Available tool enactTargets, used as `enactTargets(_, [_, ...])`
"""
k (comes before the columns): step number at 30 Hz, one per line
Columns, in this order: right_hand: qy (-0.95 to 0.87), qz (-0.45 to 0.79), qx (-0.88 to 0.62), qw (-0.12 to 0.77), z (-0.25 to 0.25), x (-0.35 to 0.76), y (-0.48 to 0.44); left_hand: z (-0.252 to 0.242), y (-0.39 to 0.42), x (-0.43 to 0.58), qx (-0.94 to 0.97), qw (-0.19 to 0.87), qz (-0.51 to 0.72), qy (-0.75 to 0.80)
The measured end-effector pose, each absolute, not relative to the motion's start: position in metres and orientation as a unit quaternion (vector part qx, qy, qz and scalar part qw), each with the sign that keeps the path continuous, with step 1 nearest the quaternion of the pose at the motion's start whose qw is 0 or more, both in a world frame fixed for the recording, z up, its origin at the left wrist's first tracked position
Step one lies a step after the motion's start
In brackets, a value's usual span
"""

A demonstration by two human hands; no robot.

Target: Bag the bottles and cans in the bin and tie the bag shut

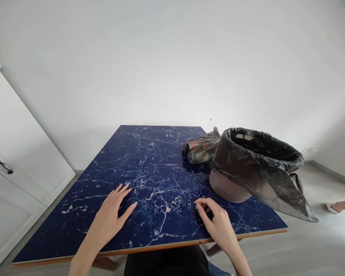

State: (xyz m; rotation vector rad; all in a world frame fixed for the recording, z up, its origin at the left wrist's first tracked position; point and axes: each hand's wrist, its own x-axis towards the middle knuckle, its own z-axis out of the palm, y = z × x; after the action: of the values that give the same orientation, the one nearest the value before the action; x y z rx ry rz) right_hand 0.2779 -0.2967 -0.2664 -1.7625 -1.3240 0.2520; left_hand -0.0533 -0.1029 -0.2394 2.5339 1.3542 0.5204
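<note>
My left hand lies on the blue marble-patterned table, palm down, its fingers stretched out and the thumb apart. Nothing is under or in it that I can see. My right hand rests near the table's front edge, fingers curled and the thumb meeting the index fingertip; no object shows between them. Closest to it stands a greyish-brown bin, lined with a black plastic bag folded over the rim and hanging down on the right. Behind the bin, to its left, a filled, see-through dark bag lies on the table.
A white cabinet with a dark handle stands at the left. The table's far edge is by a white wall. On the right, another person's foot in a light shoe shows on the grey floor.
</note>
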Motion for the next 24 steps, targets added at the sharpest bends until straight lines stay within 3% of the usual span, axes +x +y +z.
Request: enactTargets(24, [-0.54,0.085,-0.709,0.445,-0.2687,0.2774,-0.297,-0.24,-0.1048,-0.0546,0.863,0.113,0.19,0.455])
